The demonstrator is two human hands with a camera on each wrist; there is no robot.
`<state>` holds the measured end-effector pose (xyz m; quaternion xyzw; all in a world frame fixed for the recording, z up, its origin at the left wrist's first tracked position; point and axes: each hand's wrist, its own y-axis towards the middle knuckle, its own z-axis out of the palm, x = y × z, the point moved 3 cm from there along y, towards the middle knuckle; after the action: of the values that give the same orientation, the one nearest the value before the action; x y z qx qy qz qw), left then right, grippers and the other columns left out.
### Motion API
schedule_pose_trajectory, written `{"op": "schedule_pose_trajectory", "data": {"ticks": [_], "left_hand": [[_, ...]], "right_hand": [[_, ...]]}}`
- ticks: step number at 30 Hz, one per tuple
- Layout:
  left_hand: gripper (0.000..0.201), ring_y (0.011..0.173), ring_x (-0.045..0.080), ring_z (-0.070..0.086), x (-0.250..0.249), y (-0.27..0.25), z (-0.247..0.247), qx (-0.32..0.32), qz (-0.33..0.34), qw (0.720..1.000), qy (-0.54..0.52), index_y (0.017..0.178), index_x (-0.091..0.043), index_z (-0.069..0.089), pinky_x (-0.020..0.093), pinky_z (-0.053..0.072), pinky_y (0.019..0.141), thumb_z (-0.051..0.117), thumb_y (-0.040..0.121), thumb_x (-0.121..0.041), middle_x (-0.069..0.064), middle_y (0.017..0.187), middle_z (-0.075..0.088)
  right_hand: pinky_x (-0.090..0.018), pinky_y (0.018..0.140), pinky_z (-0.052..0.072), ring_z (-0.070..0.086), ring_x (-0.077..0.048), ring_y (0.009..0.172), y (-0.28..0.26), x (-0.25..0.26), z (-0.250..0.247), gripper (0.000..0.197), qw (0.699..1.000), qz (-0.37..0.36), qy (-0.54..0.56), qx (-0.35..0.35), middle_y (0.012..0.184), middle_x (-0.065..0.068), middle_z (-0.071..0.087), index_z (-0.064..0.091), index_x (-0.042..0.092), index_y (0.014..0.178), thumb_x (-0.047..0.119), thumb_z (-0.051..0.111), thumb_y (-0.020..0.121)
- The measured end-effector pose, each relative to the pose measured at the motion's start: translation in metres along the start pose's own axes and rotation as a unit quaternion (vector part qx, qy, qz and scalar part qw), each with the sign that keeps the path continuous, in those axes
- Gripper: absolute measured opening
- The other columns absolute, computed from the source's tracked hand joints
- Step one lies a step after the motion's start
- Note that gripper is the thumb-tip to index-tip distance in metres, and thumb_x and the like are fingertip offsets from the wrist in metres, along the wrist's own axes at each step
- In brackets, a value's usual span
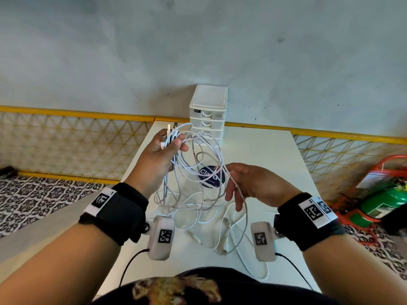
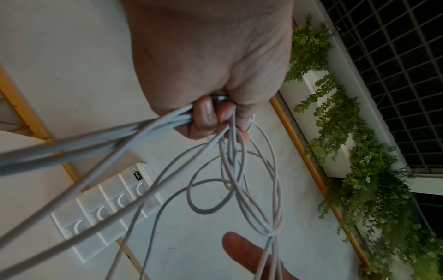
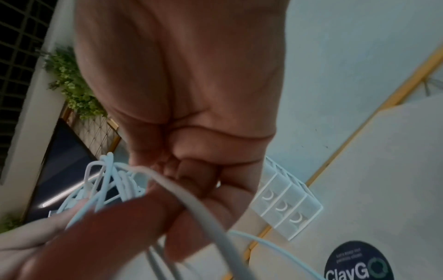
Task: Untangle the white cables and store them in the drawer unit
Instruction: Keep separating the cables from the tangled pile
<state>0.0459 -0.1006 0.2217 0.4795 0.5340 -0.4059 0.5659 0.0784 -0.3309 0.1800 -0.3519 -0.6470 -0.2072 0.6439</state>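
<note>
My left hand (image 1: 164,148) is raised above the white table (image 1: 275,164) and grips a bunch of white cables (image 1: 198,159) near their plug ends (image 1: 169,128), which stick up past the fingers. The left wrist view shows the fingers (image 2: 203,117) curled round the strands, with tangled loops (image 2: 251,189) hanging below. My right hand (image 1: 237,183) pinches one cable strand (image 1: 242,199) between thumb and forefinger, lower and to the right. That strand (image 3: 199,204) runs across the right fingers. More cable (image 1: 222,236) lies slack on the table. The white drawer unit (image 1: 208,113) stands at the table's far edge, its drawers closed.
A dark round sticker (image 1: 210,176) lies on the table behind the cables. A yellow mesh railing (image 1: 72,130) runs behind the table. A green cylinder (image 1: 383,201) in a red frame stands on the floor at the right. Plants (image 2: 347,132) hang along a wall.
</note>
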Motion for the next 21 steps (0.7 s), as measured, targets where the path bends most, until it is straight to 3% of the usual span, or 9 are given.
{"op": "schedule_pose_trajectory", "data": {"ticks": [3, 8, 11, 13, 14, 16, 18, 19, 21], "left_hand": [[0.007, 0.066, 0.006, 0.046, -0.007, -0.001, 0.001, -0.035, 0.006, 0.999, -0.031, 0.100, -0.028, 0.058, 0.020, 0.032, 0.052, 0.051, 0.100, -0.027, -0.013, 0.073, 0.065], [0.010, 0.057, 0.008, 0.040, -0.014, 0.000, -0.008, -0.072, 0.026, 0.995, -0.070, 0.095, -0.026, 0.059, 0.019, 0.027, 0.047, 0.051, 0.100, -0.024, -0.010, 0.075, 0.063], [0.013, 0.054, 0.007, 0.039, -0.015, -0.005, -0.008, -0.063, 0.030, 0.995, -0.065, 0.094, -0.027, 0.060, 0.020, 0.027, 0.048, 0.049, 0.101, -0.022, -0.010, 0.075, 0.062], [0.012, 0.055, 0.007, 0.039, -0.015, -0.011, -0.006, -0.061, 0.029, 0.996, -0.053, 0.094, -0.028, 0.059, 0.022, 0.027, 0.051, 0.050, 0.101, -0.023, -0.011, 0.074, 0.062], [0.011, 0.058, 0.008, 0.041, -0.015, -0.014, -0.006, -0.059, 0.028, 0.997, -0.040, 0.094, -0.029, 0.059, 0.023, 0.028, 0.053, 0.051, 0.100, -0.024, -0.011, 0.074, 0.063], [0.009, 0.064, 0.005, 0.046, -0.015, -0.020, -0.005, -0.051, 0.025, 0.998, 0.000, 0.095, -0.032, 0.058, 0.026, 0.031, 0.058, 0.052, 0.100, -0.027, -0.013, 0.074, 0.065], [0.008, 0.071, -0.003, 0.052, -0.016, -0.025, -0.001, -0.034, 0.021, 0.999, 0.025, 0.096, -0.034, 0.056, 0.027, 0.034, 0.064, 0.051, 0.100, -0.029, -0.017, 0.075, 0.066], [0.007, 0.073, -0.005, 0.052, -0.016, -0.026, 0.002, -0.022, 0.019, 0.999, 0.029, 0.096, -0.034, 0.056, 0.028, 0.034, 0.065, 0.052, 0.100, -0.029, -0.018, 0.075, 0.066], [0.007, 0.077, -0.007, 0.054, -0.018, -0.029, 0.009, 0.005, 0.014, 0.999, 0.037, 0.096, -0.033, 0.056, 0.029, 0.035, 0.067, 0.051, 0.099, -0.029, -0.019, 0.075, 0.067]], "right_hand": [[-0.036, 0.070, 0.053, 0.066, -0.033, 0.066, -0.002, -0.002, 0.000, 0.028, 0.999, 0.023, 0.000, 0.033, 0.087, -0.018, 0.069, 0.068, 0.019, 0.108, 0.022, 0.053, 0.085], [-0.042, 0.081, 0.050, 0.066, -0.024, 0.075, -0.010, -0.013, 0.004, 0.025, 0.987, 0.065, -0.108, 0.104, 0.079, -0.001, 0.067, 0.070, 0.023, 0.095, 0.018, 0.064, 0.072], [-0.041, 0.083, 0.048, 0.062, -0.014, 0.081, -0.007, -0.010, 0.001, 0.009, 0.982, 0.028, -0.188, 0.002, 0.083, 0.003, 0.069, 0.068, 0.029, 0.077, 0.033, 0.060, 0.074], [-0.045, 0.082, 0.049, 0.062, -0.019, 0.080, -0.009, -0.005, -0.008, 0.020, 0.984, -0.005, -0.156, -0.090, 0.078, -0.001, 0.067, 0.062, 0.025, 0.074, 0.033, 0.053, 0.090], [-0.043, 0.074, 0.049, 0.060, -0.022, 0.070, -0.012, -0.002, -0.012, 0.027, 0.986, -0.022, -0.101, -0.129, 0.069, -0.004, 0.061, 0.061, 0.023, 0.073, 0.027, 0.048, 0.097], [-0.031, 0.055, 0.040, 0.042, -0.014, 0.050, -0.020, 0.010, -0.018, 0.035, 0.978, -0.062, -0.062, -0.192, 0.054, 0.004, 0.046, 0.065, 0.025, 0.076, 0.017, 0.042, 0.101], [-0.018, 0.053, 0.033, 0.039, -0.004, 0.046, -0.026, 0.023, -0.018, 0.029, 0.965, -0.089, -0.121, -0.213, 0.048, 0.017, 0.046, 0.070, 0.027, 0.088, 0.018, 0.045, 0.101], [-0.011, 0.055, 0.034, 0.049, 0.002, 0.050, -0.027, 0.030, -0.015, 0.025, 0.960, -0.100, -0.157, -0.209, 0.049, 0.024, 0.052, 0.069, 0.028, 0.092, 0.018, 0.048, 0.100], [-0.002, 0.067, 0.037, 0.058, 0.017, 0.074, -0.029, 0.041, -0.011, 0.022, 0.953, -0.118, -0.198, -0.199, 0.069, 0.036, 0.063, 0.069, 0.035, 0.090, 0.020, 0.054, 0.096]]}}
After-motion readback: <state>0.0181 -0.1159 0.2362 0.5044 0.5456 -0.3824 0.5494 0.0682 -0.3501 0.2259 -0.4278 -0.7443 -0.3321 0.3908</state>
